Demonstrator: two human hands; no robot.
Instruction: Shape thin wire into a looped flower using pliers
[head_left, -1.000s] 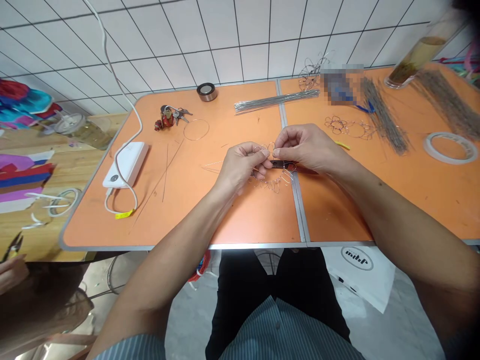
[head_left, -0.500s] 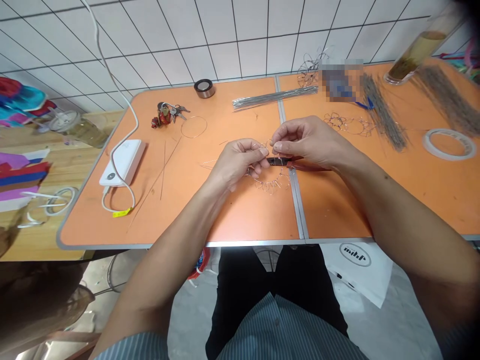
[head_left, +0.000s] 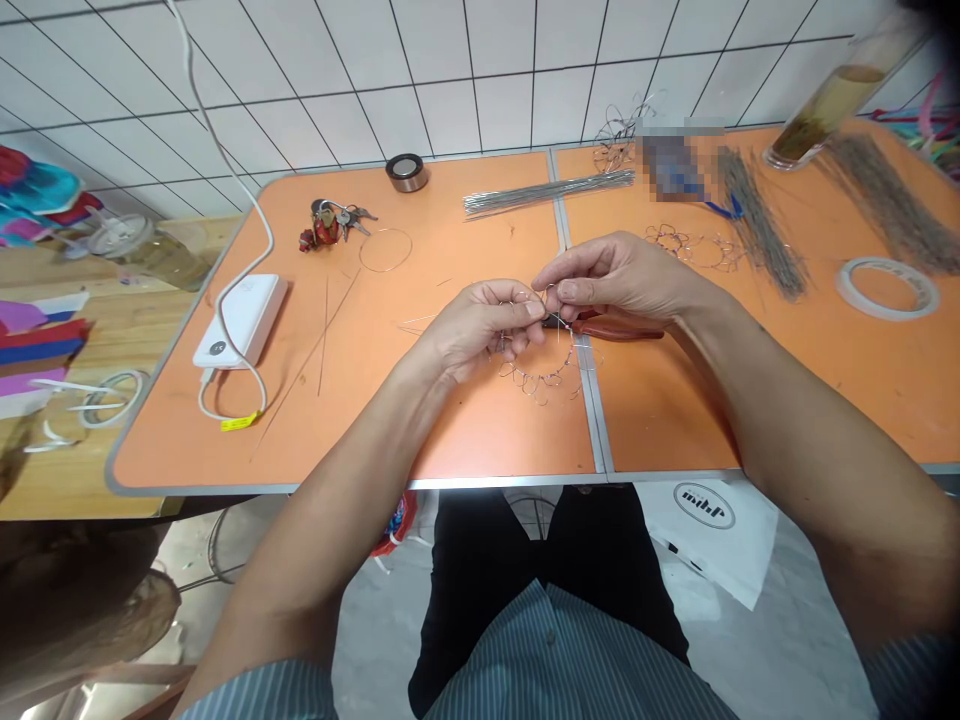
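Observation:
Both hands meet over the middle of the orange table. My left hand (head_left: 495, 322) pinches a thin looped wire ring (head_left: 541, 378), whose small loops hang below the fingers. With thumb and index finger together, my right hand (head_left: 600, 285) grips the same wire ring near its top, close to the left fingertips. Pliers with reddish-brown handles (head_left: 622, 328) lie on the table under my right hand, their dark head partly hidden by the fingers and wire.
The orange table (head_left: 480, 430) holds a power bank (head_left: 244, 320), keys (head_left: 345, 220), a tape roll (head_left: 406, 172), a straight wire bundle (head_left: 547, 194), grey wire bunches (head_left: 765, 230), a white ring roll (head_left: 887, 289) and a tilted glass (head_left: 817, 115) at the back right.
My right hand's fingers have closed nearer to my left fingertips, and my left hand has shifted slightly right. More of the pliers' handles now shows. The view has moved slightly.

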